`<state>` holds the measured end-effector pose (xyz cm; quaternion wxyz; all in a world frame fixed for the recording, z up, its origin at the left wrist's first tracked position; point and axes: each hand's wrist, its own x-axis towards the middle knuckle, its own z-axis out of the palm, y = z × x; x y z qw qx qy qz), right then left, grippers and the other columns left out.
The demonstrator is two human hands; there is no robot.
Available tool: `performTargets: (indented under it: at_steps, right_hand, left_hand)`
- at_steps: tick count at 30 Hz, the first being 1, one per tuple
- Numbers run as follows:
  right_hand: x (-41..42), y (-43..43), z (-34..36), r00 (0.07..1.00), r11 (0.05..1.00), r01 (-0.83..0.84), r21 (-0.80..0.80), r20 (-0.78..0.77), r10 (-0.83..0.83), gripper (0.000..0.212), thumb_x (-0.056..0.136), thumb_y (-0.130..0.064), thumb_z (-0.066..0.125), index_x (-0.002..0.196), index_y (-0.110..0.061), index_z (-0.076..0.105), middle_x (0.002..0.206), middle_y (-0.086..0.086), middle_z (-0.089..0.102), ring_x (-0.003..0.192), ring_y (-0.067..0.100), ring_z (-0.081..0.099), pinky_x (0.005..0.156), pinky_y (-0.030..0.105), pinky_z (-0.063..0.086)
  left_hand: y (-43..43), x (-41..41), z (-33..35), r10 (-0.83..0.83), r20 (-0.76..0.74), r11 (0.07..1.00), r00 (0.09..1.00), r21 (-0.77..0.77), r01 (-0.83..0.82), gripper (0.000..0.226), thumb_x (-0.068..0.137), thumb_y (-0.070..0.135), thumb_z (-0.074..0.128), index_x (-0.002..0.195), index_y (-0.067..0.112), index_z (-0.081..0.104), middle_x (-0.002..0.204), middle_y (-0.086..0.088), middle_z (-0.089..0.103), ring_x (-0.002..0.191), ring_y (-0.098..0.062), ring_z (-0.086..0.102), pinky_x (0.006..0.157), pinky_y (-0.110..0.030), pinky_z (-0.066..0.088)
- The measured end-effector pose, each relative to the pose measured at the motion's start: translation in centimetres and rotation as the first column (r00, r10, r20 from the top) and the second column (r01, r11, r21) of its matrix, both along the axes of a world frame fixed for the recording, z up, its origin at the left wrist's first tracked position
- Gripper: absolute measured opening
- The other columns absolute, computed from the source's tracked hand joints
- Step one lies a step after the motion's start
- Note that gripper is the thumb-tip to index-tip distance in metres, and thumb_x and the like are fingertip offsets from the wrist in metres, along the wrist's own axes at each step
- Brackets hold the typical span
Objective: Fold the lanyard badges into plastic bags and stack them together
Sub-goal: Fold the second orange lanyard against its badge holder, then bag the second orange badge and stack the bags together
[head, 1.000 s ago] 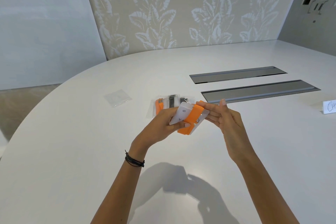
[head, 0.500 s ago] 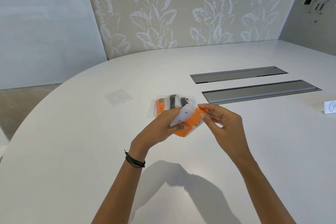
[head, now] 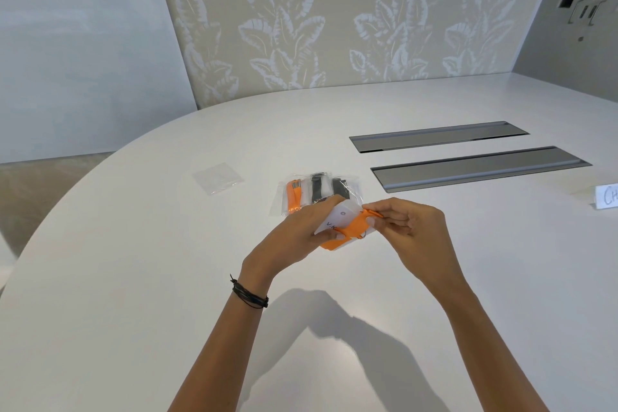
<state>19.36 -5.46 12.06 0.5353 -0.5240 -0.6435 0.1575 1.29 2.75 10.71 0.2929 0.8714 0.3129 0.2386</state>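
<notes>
A white badge with an orange lanyard (head: 347, 227) wrapped around it is held above the white table (head: 133, 278). My left hand (head: 301, 231) grips the badge from the left, thumb on its lower edge. My right hand (head: 408, 227) pinches the orange strap at the badge's right end. Just behind the hands lie several bagged lanyards (head: 311, 194), one orange and two dark, side by side in clear plastic. An empty clear plastic bag (head: 217, 177) lies flat farther left.
Two long grey cable hatches (head: 478, 169) are set into the table at the right. A white name card (head: 607, 197) stands at the right edge. A leaf-patterned wall rises behind the table.
My right hand has gone from flat fingers against the badge to pinching the orange strap and pulling it round the right end. The badge has tilted slightly.
</notes>
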Motion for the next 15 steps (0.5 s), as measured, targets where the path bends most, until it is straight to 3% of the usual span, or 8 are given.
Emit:
performTargets:
  at_steps: [1,3,5,7,10,12,15]
  right_hand:
    - [-0.02,0.03,-0.06,1.000,1.000,0.001,-0.003,0.010,-0.001,0.016,0.079,-0.001,0.069,0.094,-0.007,0.070,0.085,-0.003,0.071,0.079,0.005,0.067,0.075,0.015,0.053]
    - [-0.07,0.07,-0.16,1.000,1.000,0.009,-0.016,0.024,-0.008,0.015,0.079,0.001,0.069,0.091,-0.007,0.070,0.084,0.000,0.071,0.077,0.006,0.067,0.075,0.014,0.053]
    - [-0.07,0.05,-0.21,0.998,0.999,0.021,-0.029,0.058,-0.019,0.015,0.080,0.002,0.068,0.090,-0.009,0.070,0.081,-0.004,0.070,0.076,0.004,0.066,0.073,0.011,0.051]
    - [-0.06,0.02,-0.28,0.991,0.999,0.030,-0.037,0.132,-0.025,0.016,0.082,0.001,0.067,0.092,-0.010,0.070,0.080,-0.008,0.068,0.073,0.005,0.066,0.074,0.011,0.051]
    - [-0.15,0.10,-0.54,0.972,0.997,0.027,-0.071,0.234,-0.009,0.017,0.084,-0.006,0.066,0.099,-0.011,0.070,0.083,-0.006,0.068,0.077,0.014,0.066,0.078,0.023,0.054]
    - [-0.26,0.25,-0.81,0.966,0.992,0.019,-0.121,0.257,0.013,0.020,0.084,-0.008,0.066,0.105,-0.011,0.068,0.086,-0.005,0.067,0.079,0.018,0.065,0.080,0.028,0.054]
    - [-0.26,0.48,-1.05,0.970,0.992,-0.010,-0.128,0.239,0.041,0.015,0.084,-0.007,0.066,0.098,-0.012,0.070,0.080,-0.009,0.064,0.070,0.009,0.060,0.074,0.021,0.052]
  left_hand:
    - [0.05,-0.08,-0.10,0.008,-0.010,1.000,1.000,0.012,-0.008,0.034,0.092,0.018,0.057,0.123,0.029,0.046,0.108,0.010,0.060,0.094,-0.007,0.053,0.080,-0.021,0.043]
    - [0.06,-0.18,-0.33,0.043,-0.029,0.997,0.999,0.060,-0.041,0.038,0.093,0.017,0.057,0.128,0.026,0.047,0.117,0.006,0.061,0.096,-0.003,0.049,0.081,-0.008,0.038]
    - [0.04,-0.28,-0.57,0.086,-0.052,0.989,0.995,0.128,-0.079,0.044,0.093,0.017,0.057,0.135,0.024,0.044,0.125,0.005,0.058,0.097,0.005,0.041,0.079,0.004,0.030]
    - [0.06,-0.37,-0.75,0.114,-0.063,0.977,0.992,0.188,-0.100,0.046,0.093,0.018,0.057,0.137,0.024,0.044,0.129,0.005,0.057,0.101,0.002,0.044,0.077,0.008,0.025]
    - [0.03,-0.48,-0.75,0.126,-0.059,0.964,0.990,0.245,-0.108,0.041,0.092,0.019,0.058,0.132,0.022,0.049,0.126,0.005,0.060,0.103,-0.006,0.050,0.075,0.004,0.027]
    - [0.06,-0.56,-0.63,0.123,-0.053,0.959,0.991,0.262,-0.105,0.037,0.091,0.018,0.060,0.127,0.021,0.054,0.119,0.005,0.062,0.099,-0.006,0.049,0.072,-0.007,0.030]
    - [0.25,-0.79,-0.37,0.111,-0.046,0.955,0.993,0.282,-0.094,0.024,0.088,0.016,0.063,0.112,0.021,0.060,0.100,0.010,0.061,0.086,-0.001,0.042,0.063,-0.017,0.028]
